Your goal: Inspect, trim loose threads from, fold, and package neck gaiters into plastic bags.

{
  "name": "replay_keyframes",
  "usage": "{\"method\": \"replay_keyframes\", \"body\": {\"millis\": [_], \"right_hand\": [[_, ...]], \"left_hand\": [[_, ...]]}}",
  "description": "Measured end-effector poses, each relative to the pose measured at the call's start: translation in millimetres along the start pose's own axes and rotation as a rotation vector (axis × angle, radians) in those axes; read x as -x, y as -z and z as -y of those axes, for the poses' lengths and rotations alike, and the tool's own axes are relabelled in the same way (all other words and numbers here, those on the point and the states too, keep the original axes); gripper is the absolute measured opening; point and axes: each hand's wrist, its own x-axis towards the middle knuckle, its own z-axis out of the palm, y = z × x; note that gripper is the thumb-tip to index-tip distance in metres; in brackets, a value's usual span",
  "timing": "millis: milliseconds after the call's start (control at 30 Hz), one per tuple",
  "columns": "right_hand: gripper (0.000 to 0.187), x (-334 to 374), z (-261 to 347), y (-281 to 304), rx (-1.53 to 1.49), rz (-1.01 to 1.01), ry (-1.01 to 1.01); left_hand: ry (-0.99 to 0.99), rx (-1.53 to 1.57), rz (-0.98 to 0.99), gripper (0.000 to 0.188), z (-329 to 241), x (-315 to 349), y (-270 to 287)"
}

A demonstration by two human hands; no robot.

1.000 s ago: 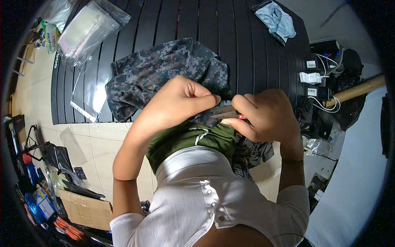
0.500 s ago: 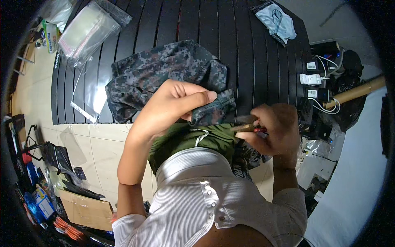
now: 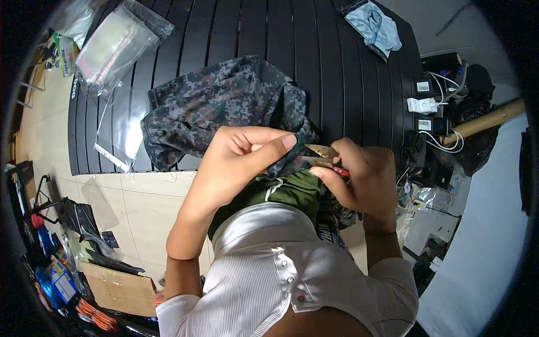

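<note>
A camouflage garment (image 3: 219,106) lies bunched on the black slatted table (image 3: 314,50), with one edge hanging off the near side. My left hand (image 3: 241,163) pinches that near edge between thumb and fingers. My right hand (image 3: 359,180) holds a small tool with red handles and a tan blade (image 3: 324,151), its tip right against the fabric next to my left thumb. Below both hands I see dark green cloth with a white drawstring (image 3: 281,188).
Clear plastic bags (image 3: 112,45) lie at the table's far left, and another flat one (image 3: 118,143) near the left front edge. A pale blue folded cloth (image 3: 375,25) sits at the far right. Chargers and cables (image 3: 426,112) crowd the right side; a cardboard box (image 3: 120,289) stands on the floor.
My right hand drew away to the right with the tool half a second ago and has now come back against the fabric edge. My left hand kept its pinch on the garment.
</note>
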Motion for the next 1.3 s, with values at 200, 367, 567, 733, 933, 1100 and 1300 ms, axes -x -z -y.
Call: {"method": "replay_keyframes", "body": {"millis": [200,367,567,733,933,1100,1300], "right_hand": [[0.031,1.2,0.1,0.2,0.028,0.014,0.003],[0.031,1.4,0.1,1.2,0.060,0.047,0.014],[0.031,1.4,-0.9,1.5,0.096,0.053,0.017],[0.033,0.1,-1.9,-1.0,0.052,0.020,0.040],[0.032,0.0,-2.3,-2.7,0.016,-0.001,0.023],[0.032,0.6,0.6,-2.8,0.030,-0.048,0.019],[0.030,1.9,1.7,-1.9,0.035,-0.036,-0.012]], "left_hand": [[0.016,-0.026,0.023,0.019,-2.4,0.8,3.3],[-0.017,-0.013,0.021,0.020,-0.8,0.9,4.7],[-0.008,0.013,0.002,0.019,-2.9,1.7,2.1],[-0.066,-0.013,-0.022,0.018,1.9,2.1,1.3],[-0.084,0.035,-0.002,0.018,1.9,2.4,-0.8],[-0.125,0.068,-0.010,0.018,4.9,4.2,-2.8],[-0.125,0.053,-0.024,0.018,5.0,6.4,-6.0]]}}
